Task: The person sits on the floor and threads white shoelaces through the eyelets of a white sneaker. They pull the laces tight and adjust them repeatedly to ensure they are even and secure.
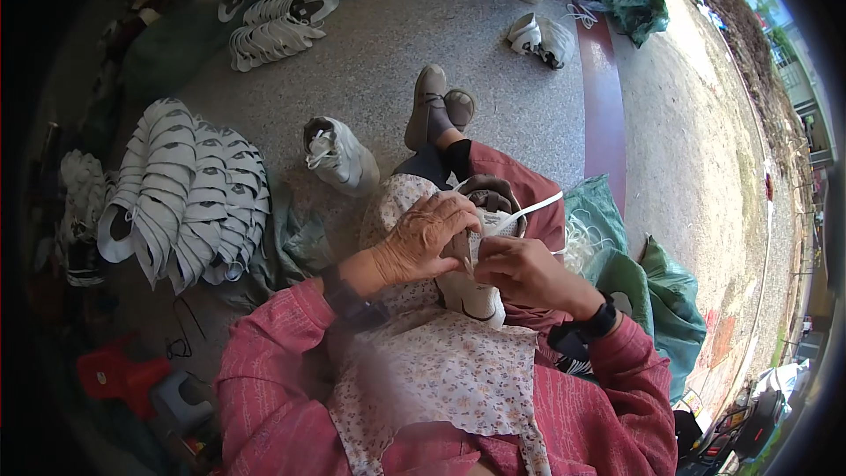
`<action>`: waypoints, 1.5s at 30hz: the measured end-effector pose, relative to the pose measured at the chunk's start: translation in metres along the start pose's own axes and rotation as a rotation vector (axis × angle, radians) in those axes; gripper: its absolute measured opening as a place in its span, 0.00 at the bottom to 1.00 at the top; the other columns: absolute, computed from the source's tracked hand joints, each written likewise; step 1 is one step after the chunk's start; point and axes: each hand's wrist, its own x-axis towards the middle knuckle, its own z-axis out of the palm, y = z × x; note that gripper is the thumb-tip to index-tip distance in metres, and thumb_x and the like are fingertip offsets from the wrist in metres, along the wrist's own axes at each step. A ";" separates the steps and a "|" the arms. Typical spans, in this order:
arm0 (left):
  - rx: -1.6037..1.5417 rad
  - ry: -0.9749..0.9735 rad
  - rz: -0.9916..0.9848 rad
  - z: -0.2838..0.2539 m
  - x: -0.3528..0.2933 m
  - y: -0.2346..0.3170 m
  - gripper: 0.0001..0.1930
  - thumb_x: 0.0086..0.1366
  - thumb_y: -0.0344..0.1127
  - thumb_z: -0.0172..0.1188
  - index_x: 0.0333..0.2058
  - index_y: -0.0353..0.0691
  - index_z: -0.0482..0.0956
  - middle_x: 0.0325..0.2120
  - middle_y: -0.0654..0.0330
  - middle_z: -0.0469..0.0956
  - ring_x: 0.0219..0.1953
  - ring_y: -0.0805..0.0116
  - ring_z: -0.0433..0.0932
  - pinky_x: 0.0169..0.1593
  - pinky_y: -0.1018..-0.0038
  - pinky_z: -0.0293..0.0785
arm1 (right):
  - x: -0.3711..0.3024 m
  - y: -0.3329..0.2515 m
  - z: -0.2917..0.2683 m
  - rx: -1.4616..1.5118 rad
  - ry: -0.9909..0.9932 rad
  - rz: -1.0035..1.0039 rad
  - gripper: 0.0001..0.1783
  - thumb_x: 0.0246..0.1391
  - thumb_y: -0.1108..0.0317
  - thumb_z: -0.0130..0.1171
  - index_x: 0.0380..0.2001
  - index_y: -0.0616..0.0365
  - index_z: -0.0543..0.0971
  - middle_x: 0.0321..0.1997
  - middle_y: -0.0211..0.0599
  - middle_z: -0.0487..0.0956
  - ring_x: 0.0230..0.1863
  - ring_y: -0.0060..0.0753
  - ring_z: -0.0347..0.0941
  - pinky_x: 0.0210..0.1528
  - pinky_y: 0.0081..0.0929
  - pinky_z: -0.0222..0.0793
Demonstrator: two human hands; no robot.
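A white shoe [480, 300] with a dark lining lies across my lap, its toe toward me and its opening away. My left hand [421, 242] grips the shoe's left side by the eyelet edge, thumb and fingertips closed on it. Pinched over the middle of the shoe, my right hand [529, 273] has a white shoelace between its fingers. Part of that shoelace [536, 209] stretches loose to the upper right. The exact eyelet and the lace's tip are hidden by my fingertips. Under the shoe is my flower-patterned apron [467, 370].
Another laced shoe [342, 156] stands on the speckled floor. Nested rows of white shoe uppers [189, 185] fill the left, with more uppers [278, 26] behind. Loose white laces [582, 242] lie on green sacking [674, 308] at right. A shoe pair [542, 39] sits farther off; a red stool [119, 375] stands lower left.
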 end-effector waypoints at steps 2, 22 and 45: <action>-0.035 -0.010 -0.004 0.001 0.000 0.000 0.34 0.42 0.33 0.76 0.50 0.48 0.72 0.53 0.60 0.68 0.61 0.55 0.66 0.65 0.59 0.62 | -0.002 0.003 -0.015 0.318 -0.064 0.070 0.03 0.54 0.74 0.62 0.32 0.63 0.79 0.37 0.38 0.74 0.42 0.35 0.77 0.44 0.32 0.73; -0.293 0.080 -0.065 0.007 -0.014 0.015 0.06 0.56 0.30 0.70 0.32 0.41 0.81 0.62 0.54 0.66 0.69 0.52 0.59 0.70 0.58 0.55 | 0.003 0.010 -0.015 0.505 -0.032 0.133 0.05 0.64 0.74 0.56 0.37 0.66 0.77 0.39 0.36 0.72 0.40 0.30 0.74 0.45 0.29 0.69; -0.540 -0.150 -0.125 -0.015 0.014 -0.016 0.11 0.68 0.44 0.57 0.38 0.44 0.77 0.40 0.62 0.71 0.51 0.62 0.65 0.61 0.66 0.57 | 0.015 -0.004 -0.009 -0.522 0.046 0.225 0.08 0.55 0.74 0.58 0.40 0.54 0.78 0.42 0.41 0.72 0.36 0.48 0.77 0.34 0.40 0.74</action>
